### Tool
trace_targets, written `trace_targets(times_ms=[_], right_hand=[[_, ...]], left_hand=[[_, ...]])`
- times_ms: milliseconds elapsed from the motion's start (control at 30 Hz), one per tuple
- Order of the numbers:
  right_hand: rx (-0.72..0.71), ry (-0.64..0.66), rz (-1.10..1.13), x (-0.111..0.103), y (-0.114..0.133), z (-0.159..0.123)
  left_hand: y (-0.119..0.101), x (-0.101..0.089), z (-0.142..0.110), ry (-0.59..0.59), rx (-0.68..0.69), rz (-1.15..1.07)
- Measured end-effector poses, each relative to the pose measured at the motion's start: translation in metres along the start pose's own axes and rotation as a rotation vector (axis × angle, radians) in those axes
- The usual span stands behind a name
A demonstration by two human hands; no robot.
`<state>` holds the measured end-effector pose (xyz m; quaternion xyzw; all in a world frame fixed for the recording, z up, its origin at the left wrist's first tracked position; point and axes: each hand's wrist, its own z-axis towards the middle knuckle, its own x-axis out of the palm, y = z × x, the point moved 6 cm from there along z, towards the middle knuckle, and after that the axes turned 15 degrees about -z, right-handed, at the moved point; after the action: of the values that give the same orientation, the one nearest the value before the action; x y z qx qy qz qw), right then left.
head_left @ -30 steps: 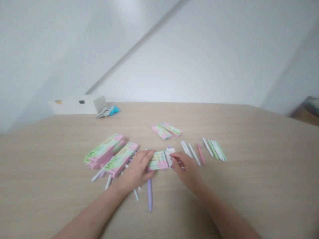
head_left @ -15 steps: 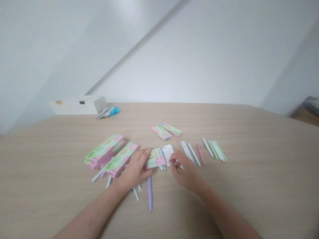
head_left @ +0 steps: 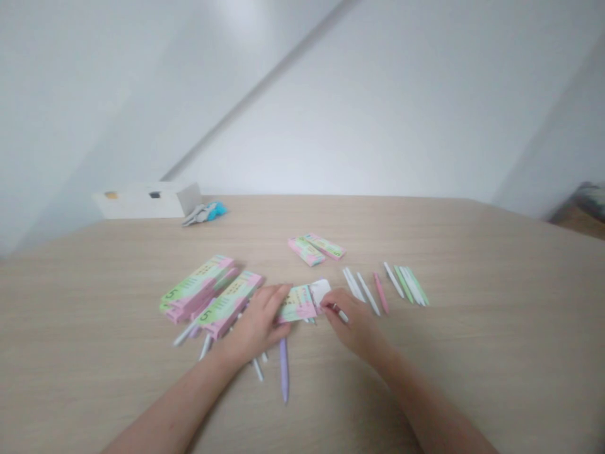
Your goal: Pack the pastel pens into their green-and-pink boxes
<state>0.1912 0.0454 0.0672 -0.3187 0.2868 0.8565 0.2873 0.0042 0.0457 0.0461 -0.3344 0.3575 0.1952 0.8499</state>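
- Left hand (head_left: 262,315) lies over one end of a box (head_left: 297,304), thumb on the near side and fingers on the far side, gripping it
- That box is at the middle of the table (head_left: 496,347), between the two hands, its printed face up and its end toward the right hand open
- A white flap (head_left: 321,289) sticks out from that open end
- Right hand (head_left: 343,315) is closed, fingertips pinching a slim white pen (head_left: 342,316) just beside the flap; whether the pen touches the box, I cannot tell
- Purple pen (head_left: 284,372) lies on the near side of the box, pointing toward the person
- Small pen ends (head_left: 309,320) show by the box's near edge
- Left of the left hand, a pile of boxes (head_left: 198,284) sits with another box marked 5 (head_left: 231,302) leaning close by, and white pens (head_left: 186,333) poke out around them
- Beyond the hands, two boxes (head_left: 306,250) lie side by side at a slant
- Right of these, a loose row holds white pens (head_left: 368,294), a pink pen (head_left: 380,293) and green pens (head_left: 403,284)
- At the back left, a white carton (head_left: 137,205) stands next to a crumpled grey and blue thing (head_left: 205,213), too blurred to name
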Motion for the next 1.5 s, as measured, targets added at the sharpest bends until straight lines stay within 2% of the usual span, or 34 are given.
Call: trace_targets(times_ms=[367, 633, 733, 1067, 1500], right_hand=[[0.001, 0.006, 0.005, -0.0021, 0.0032, 0.0009], [0.031, -0.089, -0.011, -0.0024, -0.0027, 0.0007], [0.038, -0.057, -0.006, -0.002, -0.0044, 0.0007], [-0.075, 0.049, -0.026, -0.0034, 0.004, 0.0], [-0.161, 0.017, -0.093, -0.0005, 0.0023, -0.0013]], left_hand=[[-0.0005, -0.002, -0.0003, -0.006, -0.005, 0.01], [-0.0016, -0.0015, 0.0, -0.009, 0.021, -0.011], [-0.0026, -0.0018, -0.0001, -0.009, 0.03, -0.01], [-0.0007, -0.0028, 0.0001, -0.012, 0.007, 0.002], [-0.0009, -0.0023, 0.001, -0.003, 0.005, -0.007]])
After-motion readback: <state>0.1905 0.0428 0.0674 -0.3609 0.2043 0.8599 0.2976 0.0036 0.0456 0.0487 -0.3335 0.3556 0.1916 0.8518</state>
